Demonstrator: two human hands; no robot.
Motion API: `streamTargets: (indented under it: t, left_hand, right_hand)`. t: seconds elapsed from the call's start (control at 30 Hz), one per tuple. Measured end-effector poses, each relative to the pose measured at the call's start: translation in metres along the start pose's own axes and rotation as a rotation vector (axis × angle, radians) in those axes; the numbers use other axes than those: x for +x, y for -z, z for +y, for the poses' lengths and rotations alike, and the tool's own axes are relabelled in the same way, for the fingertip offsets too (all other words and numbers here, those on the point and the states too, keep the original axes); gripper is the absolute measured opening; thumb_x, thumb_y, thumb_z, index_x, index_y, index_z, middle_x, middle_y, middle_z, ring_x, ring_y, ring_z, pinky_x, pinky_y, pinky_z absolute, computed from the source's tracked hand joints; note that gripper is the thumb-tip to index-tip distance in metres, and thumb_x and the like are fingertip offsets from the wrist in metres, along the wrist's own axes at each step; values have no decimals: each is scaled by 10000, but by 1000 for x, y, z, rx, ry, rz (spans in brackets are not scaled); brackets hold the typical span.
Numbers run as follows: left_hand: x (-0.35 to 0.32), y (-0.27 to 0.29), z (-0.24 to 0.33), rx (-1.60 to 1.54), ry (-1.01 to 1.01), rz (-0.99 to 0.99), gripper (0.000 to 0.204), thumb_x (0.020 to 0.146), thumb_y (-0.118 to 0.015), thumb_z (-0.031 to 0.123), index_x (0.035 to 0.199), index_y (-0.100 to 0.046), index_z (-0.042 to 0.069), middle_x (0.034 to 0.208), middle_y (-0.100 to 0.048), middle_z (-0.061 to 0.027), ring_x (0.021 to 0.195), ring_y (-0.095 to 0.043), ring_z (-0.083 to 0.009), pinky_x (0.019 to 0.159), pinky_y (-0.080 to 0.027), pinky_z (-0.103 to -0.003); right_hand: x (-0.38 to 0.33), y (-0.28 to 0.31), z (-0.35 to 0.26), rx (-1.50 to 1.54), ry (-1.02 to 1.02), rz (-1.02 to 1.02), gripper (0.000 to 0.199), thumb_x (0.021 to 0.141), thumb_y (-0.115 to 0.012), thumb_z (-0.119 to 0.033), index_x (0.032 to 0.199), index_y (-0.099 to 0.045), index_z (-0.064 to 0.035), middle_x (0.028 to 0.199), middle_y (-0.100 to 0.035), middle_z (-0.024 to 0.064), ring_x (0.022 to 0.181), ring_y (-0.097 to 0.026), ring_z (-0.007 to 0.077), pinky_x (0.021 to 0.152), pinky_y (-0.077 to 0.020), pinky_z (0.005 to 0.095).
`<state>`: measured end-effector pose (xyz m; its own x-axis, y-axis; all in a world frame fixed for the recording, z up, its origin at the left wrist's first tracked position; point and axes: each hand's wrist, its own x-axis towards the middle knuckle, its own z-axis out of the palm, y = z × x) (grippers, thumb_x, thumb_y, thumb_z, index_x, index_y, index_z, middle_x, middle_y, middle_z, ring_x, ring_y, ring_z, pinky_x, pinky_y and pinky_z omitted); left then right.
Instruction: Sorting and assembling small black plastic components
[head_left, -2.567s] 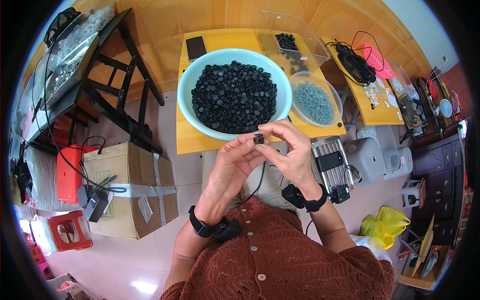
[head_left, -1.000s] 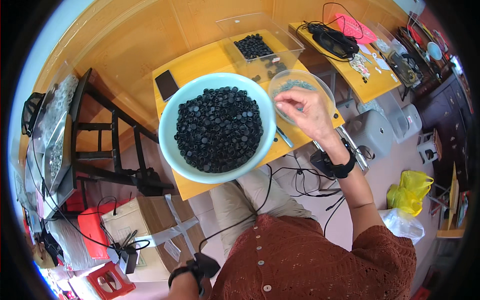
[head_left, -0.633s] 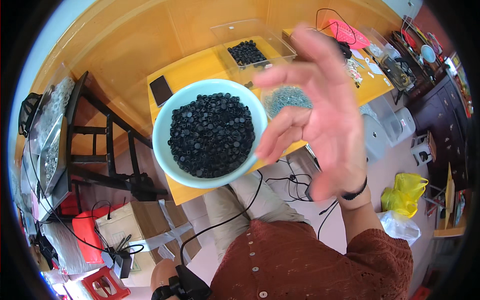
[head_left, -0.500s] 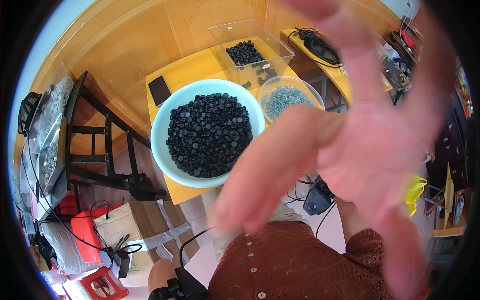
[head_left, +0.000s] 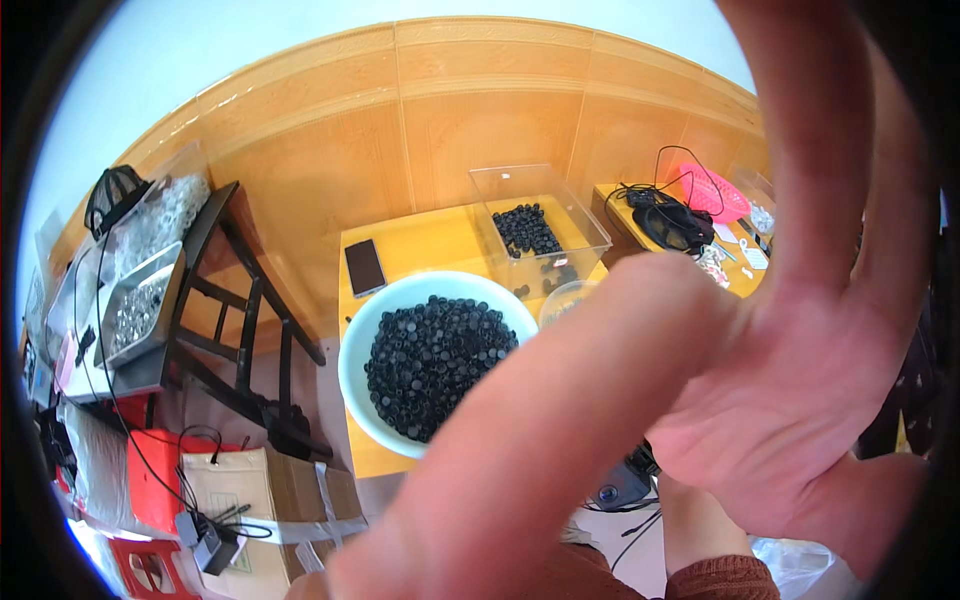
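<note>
My right hand [head_left: 785, 385] is raised very close to the camera, palm toward it and fingers spread. Nothing is held in it. It fills much of the right and lower middle, with some fingers running out of the picture. Below, my right arm [head_left: 695, 525] comes out of a brown knitted sleeve [head_left: 725, 579]. My left hand is not in view. Behind the raised hand stands a pale blue basin [head_left: 352, 410] full of small black round caps [head_left: 430, 350]. A round clear tub [head_left: 570, 297] beside it is mostly covered by my hand.
On the yellow table [head_left: 410, 240] are a phone [head_left: 365, 266] and a clear box [head_left: 610, 243] with more black pieces. A black stand [head_left: 245, 320] with a metal tray is at left, above a cardboard box [head_left: 225, 490]. A pink basket [head_left: 715, 193] sits at right.
The view has tilted up, showing more wall, and the table sits lower. My right hand has come closer to the camera, now covering the tub and part of the basin. Its fingers stay spread.
</note>
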<state>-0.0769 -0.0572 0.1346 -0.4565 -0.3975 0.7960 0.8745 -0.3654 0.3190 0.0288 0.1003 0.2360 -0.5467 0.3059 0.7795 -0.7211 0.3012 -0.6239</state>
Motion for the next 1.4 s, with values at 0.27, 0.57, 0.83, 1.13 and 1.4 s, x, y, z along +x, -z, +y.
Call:
streamTargets:
  t: [0.27,0.57,0.83,1.13,1.4]
  left_hand:
    - [-10,-5,0,-213,102,91,236,788,-494,98,973,-554,-37,910,-564,-149,845,-550,-239,795,-455,-321]
    - [-10,4,4,-426,182,154,223,773,-506,78,960,-555,-33,889,-567,-141,820,-550,-237,776,-458,-320]
    - [19,40,20,-496,159,171,213,760,-517,60,948,-555,-30,871,-571,-134,798,-550,-235,759,-460,-320]
    - [46,75,43,-570,215,152,204,745,-529,40,935,-555,-27,849,-575,-126,773,-549,-233,740,-463,-319]
    - [32,56,37,-200,445,-694,302,874,-432,219,1027,-502,-33,927,-501,-146,937,-511,-246,832,-428,-338]
  right_hand:
    - [-5,54,-34,-86,-72,-13,741,815,-644,-158,1396,-196,-56,1175,-475,219,777,-634,239,631,-537,298]
    - [-19,52,-40,-131,-144,1,689,834,-621,-152,1388,-223,-53,1185,-469,213,796,-633,237,639,-535,296]
    - [-92,115,128,-740,-666,-256,244,812,-567,-58,1043,-614,4,896,-647,126,828,-620,215,744,-484,325]
    - [-135,115,234,-967,-657,-550,191,752,-634,-77,921,-643,10,801,-643,174,791,-631,318,736,-486,380]
    - [-140,100,234,-922,-848,-480,172,649,-724,-124,773,-650,-30,764,-645,144,781,-632,308,694,-501,373]
